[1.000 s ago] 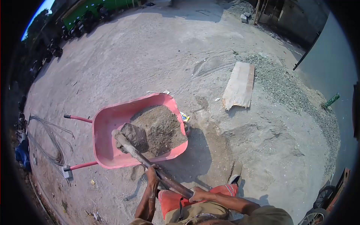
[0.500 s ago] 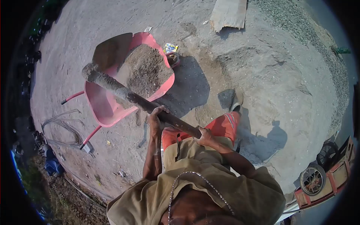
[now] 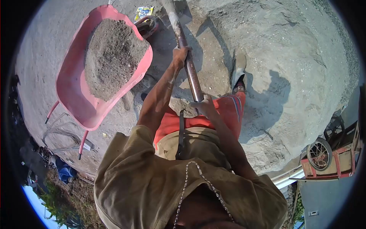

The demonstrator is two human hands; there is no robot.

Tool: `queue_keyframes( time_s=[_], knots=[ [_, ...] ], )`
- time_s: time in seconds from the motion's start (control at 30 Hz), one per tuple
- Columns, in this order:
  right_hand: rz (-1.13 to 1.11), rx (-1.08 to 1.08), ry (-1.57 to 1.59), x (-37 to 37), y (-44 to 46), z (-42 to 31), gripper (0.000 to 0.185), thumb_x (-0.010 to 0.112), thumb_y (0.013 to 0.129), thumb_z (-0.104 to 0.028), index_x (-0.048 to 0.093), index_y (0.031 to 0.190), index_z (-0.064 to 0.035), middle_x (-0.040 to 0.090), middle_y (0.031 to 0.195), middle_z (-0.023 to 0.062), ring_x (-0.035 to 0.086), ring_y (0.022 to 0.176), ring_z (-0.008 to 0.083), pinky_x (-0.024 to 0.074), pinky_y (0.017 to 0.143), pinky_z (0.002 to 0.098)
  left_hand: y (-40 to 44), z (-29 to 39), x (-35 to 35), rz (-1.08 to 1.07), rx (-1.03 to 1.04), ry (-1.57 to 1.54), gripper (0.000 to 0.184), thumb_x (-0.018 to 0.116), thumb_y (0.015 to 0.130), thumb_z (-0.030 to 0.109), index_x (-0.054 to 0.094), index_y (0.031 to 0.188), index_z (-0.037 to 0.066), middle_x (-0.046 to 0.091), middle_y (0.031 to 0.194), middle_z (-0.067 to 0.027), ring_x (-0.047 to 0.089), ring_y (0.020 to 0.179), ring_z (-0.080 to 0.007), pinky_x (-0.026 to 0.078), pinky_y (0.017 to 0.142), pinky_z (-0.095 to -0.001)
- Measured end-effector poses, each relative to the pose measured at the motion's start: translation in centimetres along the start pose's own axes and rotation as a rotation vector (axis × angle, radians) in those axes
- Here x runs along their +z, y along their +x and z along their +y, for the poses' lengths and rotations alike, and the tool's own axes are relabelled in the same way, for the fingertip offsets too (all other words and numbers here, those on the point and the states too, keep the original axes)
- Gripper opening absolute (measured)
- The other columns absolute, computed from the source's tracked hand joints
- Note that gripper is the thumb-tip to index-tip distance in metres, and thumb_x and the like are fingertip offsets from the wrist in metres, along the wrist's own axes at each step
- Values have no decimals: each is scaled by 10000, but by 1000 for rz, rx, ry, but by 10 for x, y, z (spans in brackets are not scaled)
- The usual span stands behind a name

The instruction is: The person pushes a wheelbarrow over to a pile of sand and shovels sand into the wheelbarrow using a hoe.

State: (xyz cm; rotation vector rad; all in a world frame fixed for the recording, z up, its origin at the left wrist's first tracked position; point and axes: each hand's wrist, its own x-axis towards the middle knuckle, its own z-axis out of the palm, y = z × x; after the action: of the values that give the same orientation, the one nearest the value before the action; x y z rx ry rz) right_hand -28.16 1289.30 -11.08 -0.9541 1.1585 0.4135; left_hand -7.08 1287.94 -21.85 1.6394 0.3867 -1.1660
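Long-handled tool point(image 3: 192, 78) slants up and away from the body in the head view, its far end running to the top edge, so the working end cannot be judged. The left hand point(image 3: 180, 56) wraps the shaft partway along; the right hand point(image 3: 206, 106) closes round its near end, a spacing that probably gives leverage. Left of them, the pink wheelbarrow point(image 3: 70, 82) holds a sand heap point(image 3: 110, 55), presumably parked close for easy reach.
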Motion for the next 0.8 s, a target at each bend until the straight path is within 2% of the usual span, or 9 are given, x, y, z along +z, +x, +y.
queue_keyframes(
  time_s=[0.1, 0.17, 0.23, 0.4, 0.47, 0.5, 0.63, 0.7, 0.8],
  knots=[
    [-152, -28, -331, 9, 111, -17, 302, 691, 685, -251, 564, 777, 7, 552, 599, 43, 532, 487, 146, 424, 453, 280, 91, -51, -15, 92, -30, 376, 293, 654, 648, 177, 600, 802, -67, 614, 758, -119, 610, 651, -215, 476, 558, -341],
    [-347, 125, 98, 16, 169, -26, 273, 665, 701, -250, 572, 776, -6, 548, 588, 42, 529, 472, 157, 439, 461, 290, 117, -51, -18, 109, -87, 640, 330, 662, 652, 235, 634, 835, -39, 632, 807, -106, 617, 707, -204, 483, 612, -341],
    [-358, 275, 356, 12, 179, -54, 210, 651, 700, -208, 570, 762, -24, 541, 583, 47, 527, 462, 164, 450, 459, 283, 149, -65, -32, -47, -274, 308, 313, 671, 651, 279, 652, 790, -1, 639, 834, -111, 620, 718, -194, 485, 610, -338],
    [-363, 221, 285, -3, 159, 7, 184, 643, 707, -189, 560, 798, -51, 535, 591, 38, 535, 483, 142, 451, 460, 268, 134, -109, -35, 32, -225, 484, 276, 648, 683, 253, 643, 758, -12, 637, 839, -125, 624, 741, -193, 497, 617, -326],
    [-310, 341, 410, -14, 116, 58, 171, 637, 713, -176, 555, 809, -60, 539, 608, 34, 535, 498, 132, 456, 467, 269, 75, -121, -1, 261, -309, 700, 287, 644, 674, 250, 638, 782, -16, 644, 814, -154, 637, 775, -227, 511, 642, -323],
    [-278, 419, 463, -21, 92, 79, 162, 633, 717, -166, 551, 812, -63, 544, 623, 33, 533, 509, 126, 460, 473, 272, 58, -159, 3, 81, -269, 832, 314, 642, 656, 255, 635, 806, -21, 641, 831, -174, 635, 800, -251, 511, 662, -328],
    [-168, 599, 779, -49, -10, 160, 165, 617, 730, -143, 530, 825, -41, 537, 675, 42, 534, 567, 127, 478, 517, 267, -45, -256, 53, 5, -592, 742, 439, 625, 592, 244, 590, 914, -53, 626, 878, -197, 609, 902, -294, 495, 748, -341],
    [-151, 671, 828, -63, -28, 169, 157, 604, 743, -128, 517, 831, -33, 529, 678, 45, 537, 576, 125, 481, 522, 265, -74, -315, 77, 119, -486, 872, 440, 636, 578, 249, 588, 903, -44, 632, 875, -185, 610, 902, -301, 492, 741, -340],
    [-52, 724, 901, -61, -47, 126, 145, 585, 766, -117, 500, 837, -23, 526, 695, 49, 539, 587, 123, 482, 516, 265, -109, -341, 87, -264, -538, 620, 380, 634, 612, 248, 595, 887, -10, 621, 830, -163, 619, 820, -269, 503, 696, -337]
  ],
)
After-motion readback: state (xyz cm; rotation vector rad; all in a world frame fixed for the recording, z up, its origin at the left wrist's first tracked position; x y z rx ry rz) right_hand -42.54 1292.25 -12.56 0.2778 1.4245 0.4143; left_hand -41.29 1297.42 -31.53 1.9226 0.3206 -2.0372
